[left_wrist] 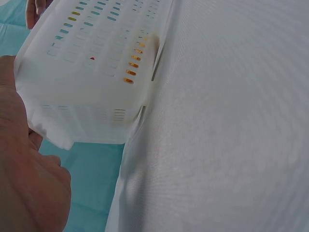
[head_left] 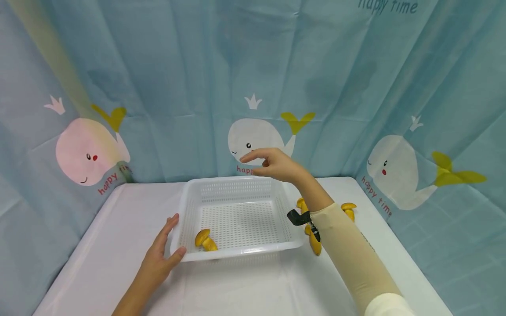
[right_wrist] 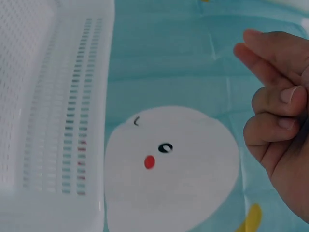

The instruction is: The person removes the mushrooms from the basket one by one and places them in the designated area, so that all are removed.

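Note:
A white plastic basket (head_left: 237,252) with slotted walls stands on the table. One yellow mushroom (head_left: 206,240) lies inside it at the front left corner; orange-yellow (left_wrist: 131,65) shows through its slots in the left wrist view. My left hand (head_left: 158,259) holds that corner, thumb at the front rim and fingers along the left side. Above the far rim, my right hand (head_left: 272,164) is raised with fingers loosely bent and nothing in them. In the right wrist view, that hand (right_wrist: 280,106) is apart from the basket wall (right_wrist: 53,145).
Right of the basket, several more yellow mushrooms lie on the white table (head_left: 221,289), one (head_left: 348,210) farther right and others partly behind my right forearm (head_left: 352,254). A blue curtain (head_left: 189,87) with printed whales surrounds the table at the back and sides.

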Available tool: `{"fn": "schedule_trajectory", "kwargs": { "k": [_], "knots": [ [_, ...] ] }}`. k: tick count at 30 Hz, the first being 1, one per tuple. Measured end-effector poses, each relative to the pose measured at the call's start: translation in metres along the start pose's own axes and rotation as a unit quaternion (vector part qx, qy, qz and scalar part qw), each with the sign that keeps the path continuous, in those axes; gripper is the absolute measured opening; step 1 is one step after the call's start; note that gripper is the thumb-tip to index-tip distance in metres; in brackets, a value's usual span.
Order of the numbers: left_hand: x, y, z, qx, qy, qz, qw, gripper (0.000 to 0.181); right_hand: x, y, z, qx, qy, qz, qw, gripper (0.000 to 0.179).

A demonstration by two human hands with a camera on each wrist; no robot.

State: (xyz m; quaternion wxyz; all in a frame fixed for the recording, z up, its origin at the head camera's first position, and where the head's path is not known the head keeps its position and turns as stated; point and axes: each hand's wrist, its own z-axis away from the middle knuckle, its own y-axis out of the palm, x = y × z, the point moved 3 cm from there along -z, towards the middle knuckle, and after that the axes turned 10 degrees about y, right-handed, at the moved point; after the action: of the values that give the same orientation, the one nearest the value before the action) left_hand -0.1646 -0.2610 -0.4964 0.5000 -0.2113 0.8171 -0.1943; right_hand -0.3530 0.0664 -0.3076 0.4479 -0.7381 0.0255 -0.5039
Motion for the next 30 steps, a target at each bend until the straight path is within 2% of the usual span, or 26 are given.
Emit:
{"fn": "schedule_trajectory", "kwargs": {
  "k": [8,15,21,26,30],
  "knots": [
    [0.000,-0.001,0.001,0.002,0.002,0.012,0.9999,0.081,0.012,0.035,-0.026,0.054,-0.029,0.004,0.9981,0.034],
    [0.001,-0.002,0.001,-0.003,0.010,0.016,0.9998,0.080,0.017,0.070,-0.038,0.095,-0.031,0.004,0.9950,0.035],
    [0.004,-0.001,0.002,0.000,0.001,0.028,0.9996,0.079,0.014,0.097,-0.049,0.125,-0.041,0.016,0.9912,0.036],
    [0.003,-0.002,0.004,-0.002,0.010,0.025,0.9996,0.075,0.011,0.116,-0.057,0.158,-0.044,0.018,0.9863,0.036],
    [0.002,-0.003,0.003,-0.006,0.019,0.031,0.9993,0.072,0.006,0.127,-0.062,0.166,-0.032,0.023,0.9854,0.034]
  ]
}}
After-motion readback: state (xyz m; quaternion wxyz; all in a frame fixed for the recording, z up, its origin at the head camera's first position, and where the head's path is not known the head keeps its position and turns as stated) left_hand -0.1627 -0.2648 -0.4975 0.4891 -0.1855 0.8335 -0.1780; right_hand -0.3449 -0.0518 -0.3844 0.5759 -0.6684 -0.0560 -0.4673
